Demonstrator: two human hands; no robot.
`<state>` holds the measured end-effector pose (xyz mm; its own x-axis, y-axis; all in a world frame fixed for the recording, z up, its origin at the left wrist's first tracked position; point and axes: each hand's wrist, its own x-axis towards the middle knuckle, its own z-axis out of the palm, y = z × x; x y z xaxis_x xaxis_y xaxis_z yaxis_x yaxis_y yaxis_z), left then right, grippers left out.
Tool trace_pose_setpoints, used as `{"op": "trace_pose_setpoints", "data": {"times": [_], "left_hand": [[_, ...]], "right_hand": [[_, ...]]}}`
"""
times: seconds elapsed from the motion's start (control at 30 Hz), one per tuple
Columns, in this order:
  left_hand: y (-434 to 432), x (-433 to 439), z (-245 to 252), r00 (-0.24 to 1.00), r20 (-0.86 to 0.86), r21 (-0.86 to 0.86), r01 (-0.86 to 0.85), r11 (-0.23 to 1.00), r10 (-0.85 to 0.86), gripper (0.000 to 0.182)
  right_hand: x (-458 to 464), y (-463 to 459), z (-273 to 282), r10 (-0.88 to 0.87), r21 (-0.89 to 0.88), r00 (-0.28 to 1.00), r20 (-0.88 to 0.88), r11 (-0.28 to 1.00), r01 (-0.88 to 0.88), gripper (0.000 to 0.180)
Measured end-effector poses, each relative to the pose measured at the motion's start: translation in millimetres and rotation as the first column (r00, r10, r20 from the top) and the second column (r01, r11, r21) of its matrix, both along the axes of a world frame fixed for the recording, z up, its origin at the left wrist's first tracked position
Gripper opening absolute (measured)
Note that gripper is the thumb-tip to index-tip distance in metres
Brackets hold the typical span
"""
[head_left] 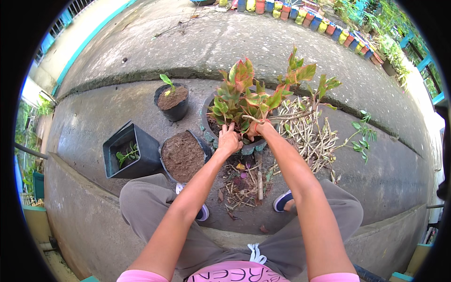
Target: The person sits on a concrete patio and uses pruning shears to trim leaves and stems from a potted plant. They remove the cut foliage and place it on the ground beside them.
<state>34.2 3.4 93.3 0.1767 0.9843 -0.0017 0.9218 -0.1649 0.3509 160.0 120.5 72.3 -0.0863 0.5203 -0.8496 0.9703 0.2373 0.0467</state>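
Observation:
A large round planter (207,131) with a scalloped rim stands before me, holding a leafy plant (243,79) with green leaves edged in red, like an aglaonema. My left hand (229,140) reaches over the planter's near rim, fingers extended among the lower leaves. Just to its right, my right hand (254,130) dips in at the base of the stems, its fingertips partly hidden by foliage. Whether either hand grips something cannot be seen. One long bare stem (292,116) leans out rightwards, passing by my right wrist, which wears a red band.
Left of the planter are a black pot of brown soil (183,155), a small potted seedling (170,88) and a tilted square black pot (148,151). Cut stems (310,137) lie heaped to the right. A stick (260,185) and plant litter lie between my feet. A concrete step edge (141,75) runs behind.

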Motion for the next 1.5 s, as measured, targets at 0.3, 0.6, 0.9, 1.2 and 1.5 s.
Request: {"op": "trace_pose_setpoints", "data": {"times": [0.3, 0.6, 0.9, 1.2, 1.5], "left_hand": [[-2.3, 2.6, -4.8, 1.0, 0.019, -0.038, -0.016, 0.999, 0.016, 0.024], [-6.7, 7.4, -20.7, 0.995, 0.097, 0.003, -0.018, 1.0, 0.017, 0.018], [-5.6, 2.8, -23.7, 1.0, 0.013, 0.007, 0.019, 1.0, -0.019, 0.022], [-7.6, -19.6, 12.7, 0.985, 0.005, -0.22, 0.171, 0.96, -0.175, 0.025], [0.0, -16.2, 17.2, 0.97, -0.131, -0.187, 0.181, 0.966, -0.207, 0.024]], "right_hand": [[1.3, -13.2, 48.0, -0.001, 0.019, 0.966, -0.259, 1.0, 0.007, 0.046], [-7.5, -23.6, 37.2, -0.086, -0.081, 0.971, -0.225, 0.994, 0.07, 0.038], [11.7, -47.0, 92.3, 0.154, 0.052, 0.985, -0.082, 0.987, -0.15, 0.046], [85.6, -96.2, 148.2, 0.266, 0.249, 0.944, -0.193, 0.944, -0.215, 0.052], [101.9, -117.0, 162.6, 0.16, 0.213, 0.968, -0.193, 0.97, -0.118, 0.052]]}}
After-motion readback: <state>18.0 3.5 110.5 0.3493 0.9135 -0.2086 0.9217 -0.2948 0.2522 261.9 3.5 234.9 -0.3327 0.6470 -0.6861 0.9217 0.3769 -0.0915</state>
